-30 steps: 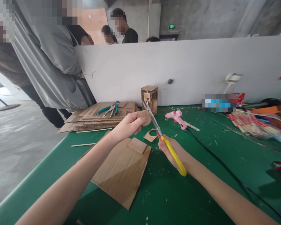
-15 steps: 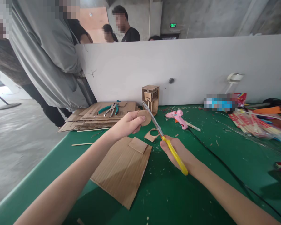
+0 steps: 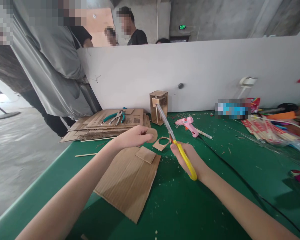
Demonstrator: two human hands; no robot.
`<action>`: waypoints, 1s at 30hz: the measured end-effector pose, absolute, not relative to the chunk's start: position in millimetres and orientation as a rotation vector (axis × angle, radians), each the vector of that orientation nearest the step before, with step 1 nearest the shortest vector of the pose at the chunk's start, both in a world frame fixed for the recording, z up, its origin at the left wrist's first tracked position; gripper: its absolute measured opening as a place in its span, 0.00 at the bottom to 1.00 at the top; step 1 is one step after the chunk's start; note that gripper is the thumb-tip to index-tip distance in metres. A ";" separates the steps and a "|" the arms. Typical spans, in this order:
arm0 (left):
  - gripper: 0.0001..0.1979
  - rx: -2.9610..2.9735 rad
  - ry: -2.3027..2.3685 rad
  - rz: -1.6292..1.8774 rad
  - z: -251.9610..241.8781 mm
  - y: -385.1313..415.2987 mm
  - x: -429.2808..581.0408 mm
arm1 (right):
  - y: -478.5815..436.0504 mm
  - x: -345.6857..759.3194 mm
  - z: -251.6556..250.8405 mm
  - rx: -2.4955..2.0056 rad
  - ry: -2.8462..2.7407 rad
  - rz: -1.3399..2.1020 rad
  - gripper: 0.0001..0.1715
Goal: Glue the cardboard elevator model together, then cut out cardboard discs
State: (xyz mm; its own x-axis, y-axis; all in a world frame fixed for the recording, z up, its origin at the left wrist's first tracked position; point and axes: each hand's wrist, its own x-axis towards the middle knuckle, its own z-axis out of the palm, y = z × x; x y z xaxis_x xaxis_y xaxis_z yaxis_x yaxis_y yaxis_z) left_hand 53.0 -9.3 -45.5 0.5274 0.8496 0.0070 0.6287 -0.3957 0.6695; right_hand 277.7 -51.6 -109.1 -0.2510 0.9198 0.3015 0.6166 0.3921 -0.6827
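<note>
My left hand (image 3: 133, 137) pinches a small round cardboard disc (image 3: 152, 135) above the green table (image 3: 190, 206). My right hand (image 3: 187, 158) grips yellow-handled scissors (image 3: 176, 143), blades closed and pointing up and away, just right of the disc and apart from it. Below the hands lies a large corrugated cardboard sheet (image 3: 127, 181) with a small cardboard square (image 3: 145, 154) on it. A cardboard scrap with a round hole (image 3: 161, 143) lies between the hands.
A stack of flat cardboard (image 3: 102, 126) with green-handled pliers (image 3: 115, 117) sits at the back left. A small cardboard box model (image 3: 159, 106) stands by the white partition (image 3: 202, 70). A pink glue gun (image 3: 188, 124), its black cable (image 3: 240, 180) and craft sticks (image 3: 265, 131) lie right. People stand at left.
My left hand lowered the disc away from the scissor blades. The scissors swung up and slightly right, blades now closed.
</note>
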 end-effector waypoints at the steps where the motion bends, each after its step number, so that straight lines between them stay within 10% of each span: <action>1: 0.13 2.197 1.233 0.340 -50.3 -4.4 50.0 | -48.5 278.9 -110.1 -1.371 -1.921 0.576 0.29; 6: 0.19 2.302 1.458 -0.098 -80.0 19.4 35.5 | -26.7 297.8 -109.9 -1.825 -1.849 0.424 0.27; 15: 0.20 2.526 2.019 0.174 -93.8 14.3 57.7 | -10.1 322.7 -111.8 -2.219 -1.983 0.248 0.25; 21: 0.31 2.751 1.578 0.130 -98.6 10.2 98.8 | -10.2 325.6 -105.4 -2.252 -2.091 0.239 0.20; 30: 0.19 3.161 0.563 0.177 -107.1 -83.1 161.5 | -8.3 334.0 -96.4 -2.259 -2.154 0.139 0.20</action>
State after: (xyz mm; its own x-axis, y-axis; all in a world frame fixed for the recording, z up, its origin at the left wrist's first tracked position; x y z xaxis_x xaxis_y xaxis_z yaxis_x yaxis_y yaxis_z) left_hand 161.5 -83.1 -107.1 0.9327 0.3397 0.1212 0.3479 -0.9360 -0.0539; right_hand 334.0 -8.3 -96.4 0.0456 0.9975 -0.0531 0.9961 -0.0495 -0.0735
